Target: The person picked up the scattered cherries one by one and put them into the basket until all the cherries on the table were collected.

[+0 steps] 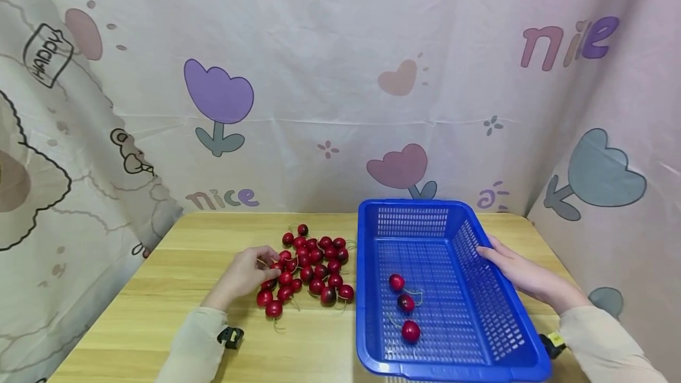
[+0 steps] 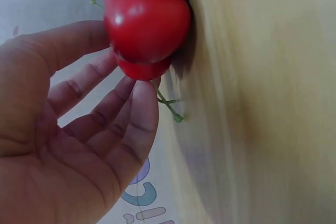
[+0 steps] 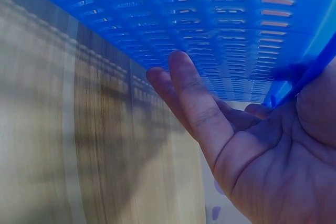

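Observation:
Red cherries (image 1: 305,259) with thin green stems lie in a loose pile on the wooden table. At the pile's left edge, my left hand (image 1: 246,273) has its thumb and fingertips around a cherry (image 2: 144,71); another cherry (image 2: 147,17) in front overlaps it in the left wrist view. A blue plastic basket (image 1: 363,312) with slotted walls stands right of the pile, and three cherries lie inside, one of them a bright red cherry (image 1: 411,331) near the front. My right hand (image 1: 524,273) holds the basket's right side, thumb over the rim and fingers (image 3: 191,95) against the outer wall.
The light wooden table (image 1: 175,288) ends at a patterned cloth (image 1: 319,152) that hangs behind it and along both sides. Black straps with small devices sit at both wrists. The basket takes up most of the table's right half.

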Available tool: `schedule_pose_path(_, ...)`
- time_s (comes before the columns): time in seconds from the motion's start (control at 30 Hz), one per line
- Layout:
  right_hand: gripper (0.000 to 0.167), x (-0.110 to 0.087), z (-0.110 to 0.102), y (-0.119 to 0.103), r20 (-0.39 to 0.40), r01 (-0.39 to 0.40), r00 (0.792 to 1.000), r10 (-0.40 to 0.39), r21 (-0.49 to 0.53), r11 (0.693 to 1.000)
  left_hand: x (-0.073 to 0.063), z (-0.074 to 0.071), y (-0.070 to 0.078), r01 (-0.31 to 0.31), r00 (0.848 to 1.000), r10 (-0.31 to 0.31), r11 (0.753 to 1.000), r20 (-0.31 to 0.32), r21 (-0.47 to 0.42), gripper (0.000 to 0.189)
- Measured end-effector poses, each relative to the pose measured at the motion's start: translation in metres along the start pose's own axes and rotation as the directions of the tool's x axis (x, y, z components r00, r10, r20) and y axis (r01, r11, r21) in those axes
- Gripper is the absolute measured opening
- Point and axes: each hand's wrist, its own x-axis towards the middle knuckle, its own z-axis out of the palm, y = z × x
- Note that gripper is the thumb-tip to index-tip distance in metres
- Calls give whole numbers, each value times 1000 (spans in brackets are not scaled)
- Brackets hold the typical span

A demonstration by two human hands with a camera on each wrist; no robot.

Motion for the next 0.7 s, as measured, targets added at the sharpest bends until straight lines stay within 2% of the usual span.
schedule_pose_path(0.7,75,1,1,0,6,22,1000,-22,3,1000,4,5,-7,-18,1000,18,1000,-9,1,22)
